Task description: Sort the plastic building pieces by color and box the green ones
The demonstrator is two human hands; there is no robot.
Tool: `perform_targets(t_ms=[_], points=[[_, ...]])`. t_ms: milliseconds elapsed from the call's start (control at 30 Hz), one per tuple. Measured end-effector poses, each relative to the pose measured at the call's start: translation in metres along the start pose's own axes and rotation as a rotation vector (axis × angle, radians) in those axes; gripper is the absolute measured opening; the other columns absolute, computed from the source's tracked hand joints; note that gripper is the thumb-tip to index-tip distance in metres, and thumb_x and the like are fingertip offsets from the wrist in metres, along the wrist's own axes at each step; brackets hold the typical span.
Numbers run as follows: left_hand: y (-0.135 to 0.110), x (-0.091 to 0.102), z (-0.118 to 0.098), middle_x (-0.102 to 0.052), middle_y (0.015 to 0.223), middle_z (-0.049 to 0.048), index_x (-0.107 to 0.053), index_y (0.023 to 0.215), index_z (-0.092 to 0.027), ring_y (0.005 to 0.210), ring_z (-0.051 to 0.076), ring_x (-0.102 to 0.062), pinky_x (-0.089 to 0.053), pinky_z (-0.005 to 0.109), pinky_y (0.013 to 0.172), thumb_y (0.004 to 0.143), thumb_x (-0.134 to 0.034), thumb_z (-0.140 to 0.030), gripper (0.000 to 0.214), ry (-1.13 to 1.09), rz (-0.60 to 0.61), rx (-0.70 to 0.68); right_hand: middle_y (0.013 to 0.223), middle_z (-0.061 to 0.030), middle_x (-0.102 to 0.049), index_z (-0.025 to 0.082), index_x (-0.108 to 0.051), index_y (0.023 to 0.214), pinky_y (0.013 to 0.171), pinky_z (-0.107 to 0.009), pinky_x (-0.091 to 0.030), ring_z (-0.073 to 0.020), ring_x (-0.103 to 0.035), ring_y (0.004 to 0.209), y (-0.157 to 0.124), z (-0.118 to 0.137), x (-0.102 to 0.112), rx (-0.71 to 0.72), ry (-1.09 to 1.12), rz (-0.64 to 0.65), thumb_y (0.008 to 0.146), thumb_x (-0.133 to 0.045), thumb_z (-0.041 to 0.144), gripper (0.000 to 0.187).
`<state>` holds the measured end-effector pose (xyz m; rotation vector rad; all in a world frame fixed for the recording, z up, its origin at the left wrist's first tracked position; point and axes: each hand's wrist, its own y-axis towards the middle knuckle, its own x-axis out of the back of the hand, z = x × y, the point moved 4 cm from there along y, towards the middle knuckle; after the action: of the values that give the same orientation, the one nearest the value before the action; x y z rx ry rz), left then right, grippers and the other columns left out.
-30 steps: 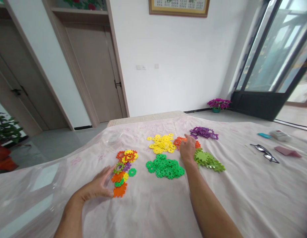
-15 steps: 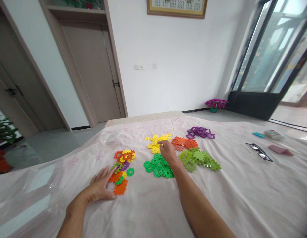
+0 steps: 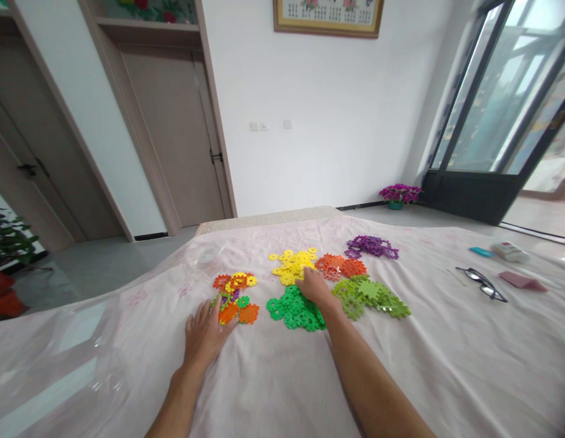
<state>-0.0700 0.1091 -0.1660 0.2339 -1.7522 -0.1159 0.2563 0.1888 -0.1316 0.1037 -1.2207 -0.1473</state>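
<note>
Flower-shaped plastic snap discs lie in colour piles on the cloth. My left hand is open, its spread fingers at the near-left edge of a small mixed heap of orange, yellow, green and purple discs. My right hand is low between the yellow discs and the green discs. Its fingers look curled together, and their tips are hidden, so anything in them does not show. Beside it are the red-orange discs and the light green discs.
Purple discs lie farther back. To the right are glasses, a pink folded item, a blue item and a whitish pack. Clear plastic packaging covers the left of the cloth.
My left hand has moved right and slightly away from me, and the mixed discs are pushed closer together. My right hand has drawn back slightly from the yellow pile, its fingers more curled.
</note>
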Motion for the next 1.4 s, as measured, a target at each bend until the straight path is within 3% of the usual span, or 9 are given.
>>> perform_targets(t_ms=[167, 333, 567, 800, 933, 1033, 1167, 1267, 1400], points=[[0.001, 0.0, 0.002, -0.038, 0.153, 0.0189, -0.035, 0.15, -0.019, 0.144, 0.032, -0.029, -0.02, 0.053, 0.114, 0.087, -0.045, -0.06, 0.075, -0.023, -0.005, -0.009, 0.142, -0.0238, -0.048, 0.007, -0.048, 0.137, 0.104, -0.033, -0.035, -0.0299, -0.047, 0.129, 0.002, 0.002, -0.005, 0.033, -0.003, -0.001, 0.086, -0.061, 0.034, 0.059], [0.001, 0.001, 0.0, -0.039, 0.153, 0.0186, -0.036, 0.15, -0.019, 0.144, 0.032, -0.031, -0.021, 0.052, 0.114, 0.088, -0.043, -0.06, 0.075, -0.013, -0.012, -0.013, 0.135, -0.0255, -0.052, 0.005, -0.046, 0.137, 0.1, -0.035, -0.039, -0.0323, -0.051, 0.124, 0.008, 0.003, -0.014, -0.004, -0.028, 0.061, 0.083, -0.066, 0.044, 0.07], [0.001, 0.001, 0.0, -0.037, 0.155, 0.0183, -0.036, 0.15, -0.019, 0.145, 0.032, -0.029, -0.019, 0.051, 0.115, 0.088, -0.043, -0.06, 0.075, -0.021, 0.004, -0.004, 0.138, -0.03, -0.048, -0.001, -0.044, 0.138, 0.106, -0.038, -0.035, -0.034, -0.046, 0.13, 0.042, 0.018, -0.028, -0.037, -0.015, 0.045, 0.083, -0.064, 0.027, 0.065], [0.003, -0.001, 0.002, -0.035, 0.156, 0.0176, -0.036, 0.15, -0.02, 0.146, 0.031, -0.028, -0.017, 0.051, 0.116, 0.088, -0.042, -0.061, 0.074, -0.026, 0.012, -0.012, 0.149, -0.0217, -0.041, 0.005, -0.044, 0.142, 0.108, -0.03, -0.034, -0.0252, -0.04, 0.136, 0.063, 0.021, -0.026, 0.041, 0.026, 0.036, 0.084, -0.061, 0.026, 0.064], [0.003, -0.001, 0.001, -0.035, 0.156, 0.0175, -0.036, 0.15, -0.019, 0.146, 0.031, -0.027, -0.018, 0.052, 0.115, 0.089, -0.041, -0.061, 0.074, -0.004, 0.018, -0.015, 0.134, -0.0204, -0.056, 0.007, -0.054, 0.132, 0.096, -0.029, -0.042, -0.0267, -0.053, 0.122, 0.06, -0.002, -0.01, 0.026, 0.026, 0.025, 0.077, -0.066, 0.026, 0.06], [0.003, -0.001, 0.0, -0.035, 0.156, 0.0167, -0.035, 0.15, -0.019, 0.145, 0.03, -0.028, -0.019, 0.052, 0.115, 0.09, -0.041, -0.059, 0.073, 0.021, 0.019, -0.013, 0.103, -0.0125, -0.07, 0.01, -0.07, 0.106, 0.078, -0.025, -0.046, -0.0235, -0.064, 0.096, 0.055, -0.017, -0.006, 0.016, 0.021, 0.094, 0.07, -0.068, 0.021, 0.037], [0.002, -0.001, 0.0, -0.035, 0.156, 0.0164, -0.035, 0.15, -0.02, 0.145, 0.029, -0.028, -0.018, 0.052, 0.115, 0.09, -0.041, -0.058, 0.071, 0.04, 0.009, -0.009, 0.077, -0.0022, -0.07, 0.014, -0.072, 0.079, 0.064, -0.019, -0.041, -0.016, -0.064, 0.077, 0.053, -0.012, -0.011, 0.052, 0.02, 0.165, 0.067, -0.065, 0.015, 0.013], [0.001, 0.0, -0.001, -0.035, 0.156, 0.0164, -0.035, 0.15, -0.019, 0.146, 0.029, -0.028, -0.019, 0.051, 0.116, 0.09, -0.041, -0.057, 0.072, 0.042, 0.011, -0.007, 0.089, -0.0042, -0.071, 0.015, -0.072, 0.087, 0.069, -0.019, -0.041, -0.0168, -0.064, 0.086, 0.057, -0.003, -0.013, 0.055, -0.001, 0.108, 0.072, -0.059, 0.012, 0.02], [0.001, 0.0, -0.001, -0.035, 0.156, 0.0161, -0.035, 0.15, -0.019, 0.146, 0.029, -0.028, -0.019, 0.05, 0.116, 0.09, -0.041, -0.058, 0.072, 0.04, 0.021, 0.002, 0.113, -0.0161, -0.066, 0.011, -0.066, 0.112, 0.087, -0.027, -0.041, -0.0239, -0.059, 0.109, 0.06, -0.012, -0.01, -0.044, -0.074, -0.025, 0.08, -0.049, 0.009, 0.037]])
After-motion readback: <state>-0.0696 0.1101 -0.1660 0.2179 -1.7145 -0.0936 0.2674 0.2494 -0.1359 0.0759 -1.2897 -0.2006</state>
